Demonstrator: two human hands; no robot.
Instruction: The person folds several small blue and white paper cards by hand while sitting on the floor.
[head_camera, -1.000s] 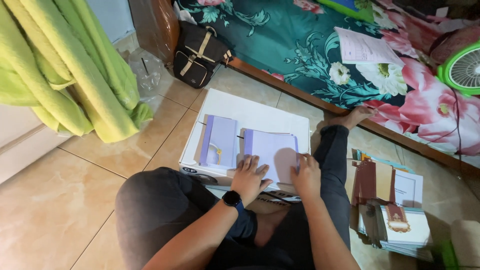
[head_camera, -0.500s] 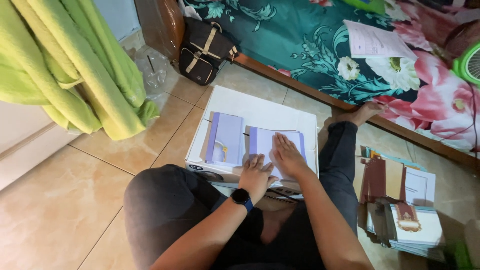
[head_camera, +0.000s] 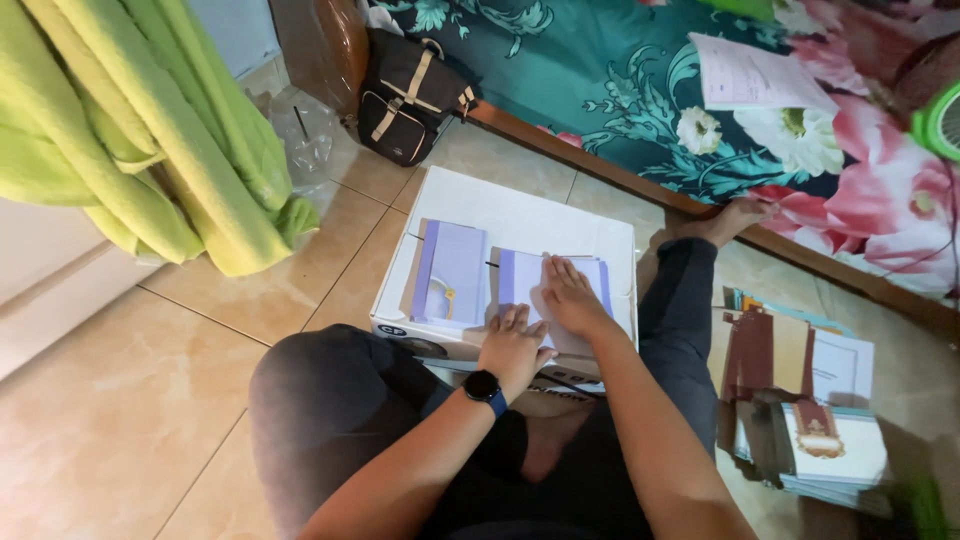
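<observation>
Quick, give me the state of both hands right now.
Left hand: open, flat on the near edge of the purple card.
Right hand: open, palm pressed on the same card.

A pale lilac card (head_camera: 520, 285) with a purple edge stripe lies flat on the white box (head_camera: 520, 215), a second, similar card (head_camera: 450, 272) just beside it.

Matt lilac paper card (head_camera: 452, 272), smooth white cardboard box (head_camera: 520, 215), glossy tiled floor (head_camera: 120, 400), soft green cloth (head_camera: 190, 170)
</observation>
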